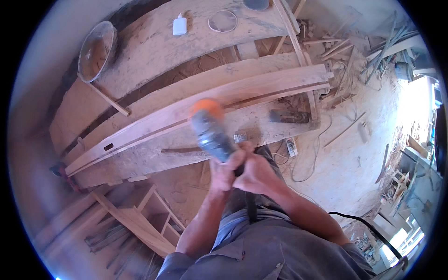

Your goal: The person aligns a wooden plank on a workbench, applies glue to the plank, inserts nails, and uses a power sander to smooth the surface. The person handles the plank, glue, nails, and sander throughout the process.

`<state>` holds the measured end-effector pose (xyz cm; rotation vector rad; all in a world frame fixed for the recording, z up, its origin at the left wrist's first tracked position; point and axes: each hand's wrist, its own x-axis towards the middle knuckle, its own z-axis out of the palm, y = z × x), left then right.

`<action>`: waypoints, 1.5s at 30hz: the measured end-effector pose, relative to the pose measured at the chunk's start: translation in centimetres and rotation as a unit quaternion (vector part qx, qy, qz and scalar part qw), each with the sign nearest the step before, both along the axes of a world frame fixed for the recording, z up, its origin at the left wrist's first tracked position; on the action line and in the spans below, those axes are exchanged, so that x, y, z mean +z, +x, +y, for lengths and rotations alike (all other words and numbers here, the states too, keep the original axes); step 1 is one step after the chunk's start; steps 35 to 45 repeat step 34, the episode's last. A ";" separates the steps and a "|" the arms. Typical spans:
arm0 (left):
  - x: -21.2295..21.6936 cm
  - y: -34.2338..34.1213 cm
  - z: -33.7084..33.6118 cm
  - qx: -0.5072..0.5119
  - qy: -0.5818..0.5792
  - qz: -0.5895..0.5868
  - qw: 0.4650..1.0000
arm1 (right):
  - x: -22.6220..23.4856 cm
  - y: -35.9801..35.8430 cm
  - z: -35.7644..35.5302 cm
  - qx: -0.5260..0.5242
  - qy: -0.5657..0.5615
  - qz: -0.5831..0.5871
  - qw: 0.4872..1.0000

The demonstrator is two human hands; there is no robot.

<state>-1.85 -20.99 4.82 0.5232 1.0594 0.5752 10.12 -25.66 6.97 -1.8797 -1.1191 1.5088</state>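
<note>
Both my hands are wrapped round the rear of a grey angle grinder [212, 135] with an orange disc at its far end; the tool is blurred. My left hand [222, 173] closes on its left side. My right hand [255, 171] grips the back end, close against the left. The grinder's head is over a long pale wooden plank [158, 116], and whether the disc touches the wood I cannot tell. A small dark slot [108, 147] is cut near the plank's left end. A narrower wooden strip [275, 94] runs along its near edge.
A dusty workbench [280, 133] carries the plank, a dark block [289, 116] and a thin stick [182, 150]. Farther off are a white bottle [179, 25], a round disc [222, 21] and a basin [97, 52]. A wooden frame [144, 224] stands lower left; a cord [322, 144] crosses the floor.
</note>
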 end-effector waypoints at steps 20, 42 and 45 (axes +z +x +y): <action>-0.7 13.7 -1.4 -0.185 -0.022 -0.019 0.982 | 0.8 10.4 -4.9 -0.242 -0.009 0.012 0.970; -2.4 -1.9 0.7 0.027 -0.009 -0.088 0.996 | -1.1 -0.5 1.9 0.053 -0.112 0.011 0.992; -2.4 -1.9 0.7 0.027 -0.009 -0.088 0.996 | -1.1 -0.5 1.9 0.053 -0.112 0.011 0.992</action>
